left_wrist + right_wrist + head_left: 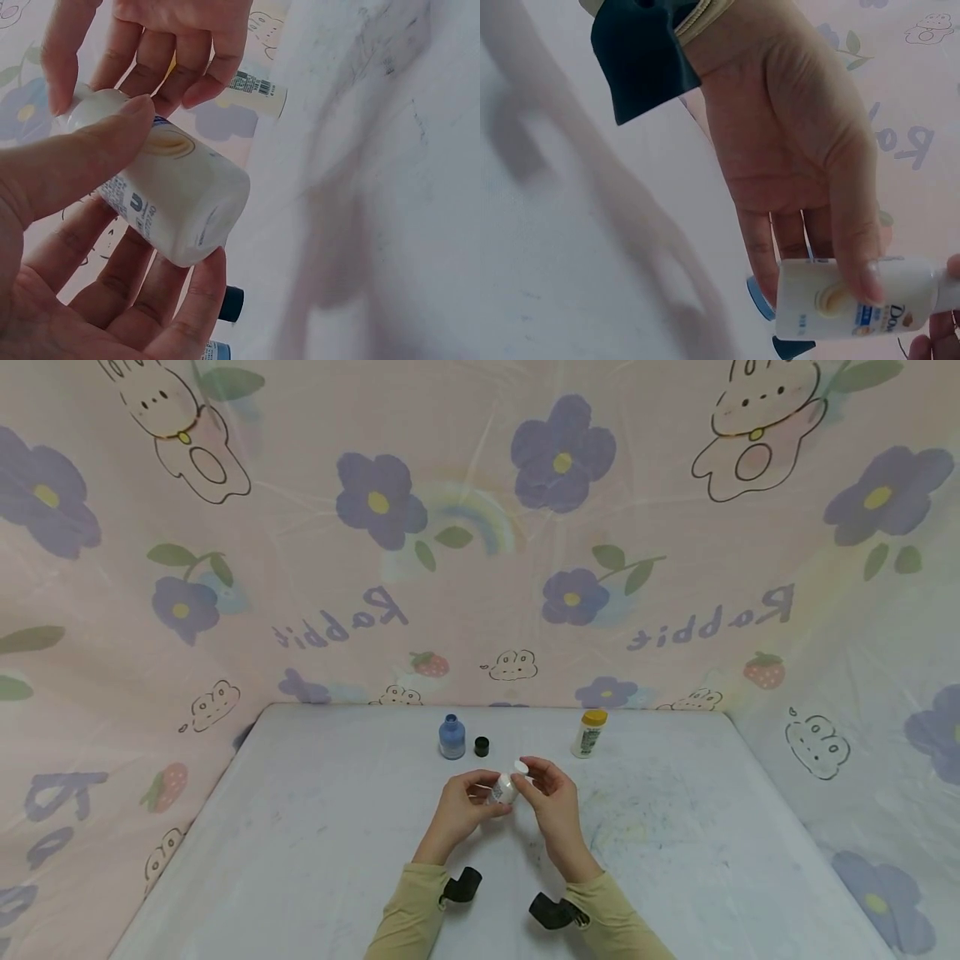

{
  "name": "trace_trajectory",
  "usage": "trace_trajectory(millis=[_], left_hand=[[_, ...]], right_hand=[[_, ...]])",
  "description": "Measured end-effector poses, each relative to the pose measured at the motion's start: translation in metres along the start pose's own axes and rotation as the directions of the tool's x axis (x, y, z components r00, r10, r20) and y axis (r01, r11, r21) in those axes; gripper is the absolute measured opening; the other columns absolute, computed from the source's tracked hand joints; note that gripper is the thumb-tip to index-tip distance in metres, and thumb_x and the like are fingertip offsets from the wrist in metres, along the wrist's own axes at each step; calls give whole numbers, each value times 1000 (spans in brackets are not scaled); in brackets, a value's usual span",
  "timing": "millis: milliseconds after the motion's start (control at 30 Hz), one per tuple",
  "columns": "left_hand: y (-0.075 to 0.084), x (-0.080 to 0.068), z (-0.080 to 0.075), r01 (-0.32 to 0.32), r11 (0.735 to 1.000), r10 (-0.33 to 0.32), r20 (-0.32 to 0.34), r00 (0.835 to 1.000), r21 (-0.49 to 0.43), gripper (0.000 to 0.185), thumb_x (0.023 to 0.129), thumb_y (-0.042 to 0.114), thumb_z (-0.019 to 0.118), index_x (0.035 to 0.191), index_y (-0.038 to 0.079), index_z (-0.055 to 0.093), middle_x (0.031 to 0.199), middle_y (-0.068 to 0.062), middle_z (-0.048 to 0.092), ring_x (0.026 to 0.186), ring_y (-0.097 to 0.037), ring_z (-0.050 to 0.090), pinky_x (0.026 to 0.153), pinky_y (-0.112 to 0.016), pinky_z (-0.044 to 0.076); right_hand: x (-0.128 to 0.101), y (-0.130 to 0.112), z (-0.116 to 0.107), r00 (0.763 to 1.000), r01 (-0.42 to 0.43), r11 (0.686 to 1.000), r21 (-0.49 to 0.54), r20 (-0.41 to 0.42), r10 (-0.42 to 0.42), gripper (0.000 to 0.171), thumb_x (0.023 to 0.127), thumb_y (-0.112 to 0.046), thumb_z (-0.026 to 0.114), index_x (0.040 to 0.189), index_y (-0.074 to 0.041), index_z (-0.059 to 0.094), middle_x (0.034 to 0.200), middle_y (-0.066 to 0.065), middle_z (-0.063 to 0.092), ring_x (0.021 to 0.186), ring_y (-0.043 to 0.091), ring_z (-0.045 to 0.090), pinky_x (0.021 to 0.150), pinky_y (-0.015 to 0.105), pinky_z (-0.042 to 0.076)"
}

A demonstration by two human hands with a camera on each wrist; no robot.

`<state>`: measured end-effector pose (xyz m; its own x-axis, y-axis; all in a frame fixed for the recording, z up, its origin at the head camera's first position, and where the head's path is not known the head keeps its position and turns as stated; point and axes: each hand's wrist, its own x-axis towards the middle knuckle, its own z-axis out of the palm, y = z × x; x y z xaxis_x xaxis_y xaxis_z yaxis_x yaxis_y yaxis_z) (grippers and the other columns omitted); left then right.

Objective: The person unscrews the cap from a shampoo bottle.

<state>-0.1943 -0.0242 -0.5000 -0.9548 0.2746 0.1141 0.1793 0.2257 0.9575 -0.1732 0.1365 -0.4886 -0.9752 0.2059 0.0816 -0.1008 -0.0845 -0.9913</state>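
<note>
My left hand (459, 810) grips a small white bottle (184, 187) printed with a gold swirl and small text. The bottle lies tilted in its fingers, thumb across its side and base toward the left palm. At the bottle's top end, my right hand (553, 797) pinches a white cap (521, 767) between thumb and fingertips. In the right wrist view, the left thumb (866, 281) presses the printed side, while only fingertips of the right hand (946, 341) show at the edge. Both hands are raised over the white table (315, 860).
Behind the hands stands a blue bottle (452, 739) with no cap on its neck, and a black cap (482, 746) sits beside it. Farther right is a white bottle with a yellow lid (588, 735). A patterned curtain (480, 585) rises at the table's back edge.
</note>
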Motion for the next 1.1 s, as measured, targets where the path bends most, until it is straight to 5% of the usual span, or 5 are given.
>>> trace_trajectory(millis=[400, 667, 900, 1100], left_hand=[[-3, -5, -2, 29, 1000, -29, 4, 1000, 11, 46, 71, 15, 86, 113, 12, 69, 109, 0, 66, 93, -19, 60, 84, -40, 50], [2, -2, -3, 18, 1000, -18, -4, 1000, 14, 47, 71, 13, 86, 114, 10, 68, 109, -1, 66, 93, -18, 60, 84, -40, 50], [4, -1, -2, 17, 1000, -17, -8, 1000, 8, 47, 70, 13, 86, 113, 11, 69, 109, 0, 66, 92, -18, 61, 83, -38, 51], [4, -2, -2, 30, 1000, -30, -11, 1000, 10, 47, 69, 13, 87, 113, 12, 69, 108, 2, 66, 92, -17, 61, 82, -36, 51]], right_hand=[[-8, -11, -5, 994, 1, 998, 57, 110, -7, 34, 89, 0, 66, 122, 2, 60, 122, 19, 61, 115, 37, 52, 87, 24, 48], [-1, -4, -2, 997, 57, 998, 11, 47, -58, 43, 83, -10, 75, 120, -2, 57, 118, 19, 59, 109, 25, 55, 97, 39, 40], [0, -3, 3, 999, 28, 1000, -4, -19, -28, 47, 81, -11, 78, 117, 6, 52, 111, 23, 58, 97, 20, 56, 83, 25, 43], [-1, -1, 6, 999, 20, 1000, -21, -49, -21, 46, 80, -13, 79, 112, 7, 53, 105, 19, 60, 94, 19, 56, 79, 24, 44]])
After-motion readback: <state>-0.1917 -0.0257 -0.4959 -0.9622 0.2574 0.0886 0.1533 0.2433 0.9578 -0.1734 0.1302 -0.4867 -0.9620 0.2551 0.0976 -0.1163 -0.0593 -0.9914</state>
